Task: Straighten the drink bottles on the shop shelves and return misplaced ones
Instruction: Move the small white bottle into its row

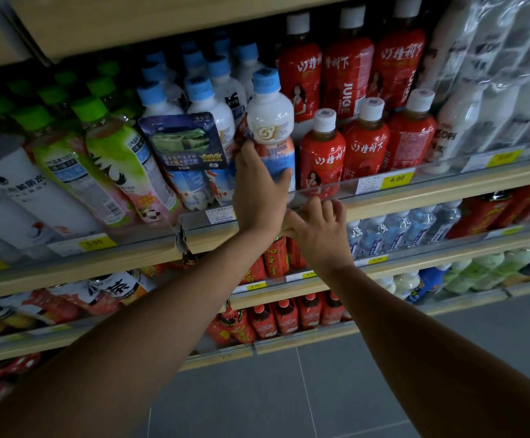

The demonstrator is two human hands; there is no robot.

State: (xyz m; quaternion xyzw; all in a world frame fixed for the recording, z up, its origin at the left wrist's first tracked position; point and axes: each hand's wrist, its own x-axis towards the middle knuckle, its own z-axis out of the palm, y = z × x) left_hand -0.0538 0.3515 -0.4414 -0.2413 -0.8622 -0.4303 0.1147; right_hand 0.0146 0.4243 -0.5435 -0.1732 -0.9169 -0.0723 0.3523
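Observation:
A white drink bottle with a blue cap [270, 121] stands upright at the front of the upper shelf, between the row of blue-capped bottles [205, 112] and the red juice bottles [322, 153]. My left hand [258, 188] grips its lower half, thumb on the right side. My right hand [319, 230] rests with curled fingers on the wooden front rail of that shelf [415, 194], just below the bottle.
Green-capped bottles [111, 147] lean at the left. A card pack [183, 142] hangs in front of the blue-capped row. Shrink-wrapped white bottles [494, 77] fill the right. Lower shelves hold water bottles [399, 229] and red drinks [276, 257]. Grey floor tiles [320, 390] lie below.

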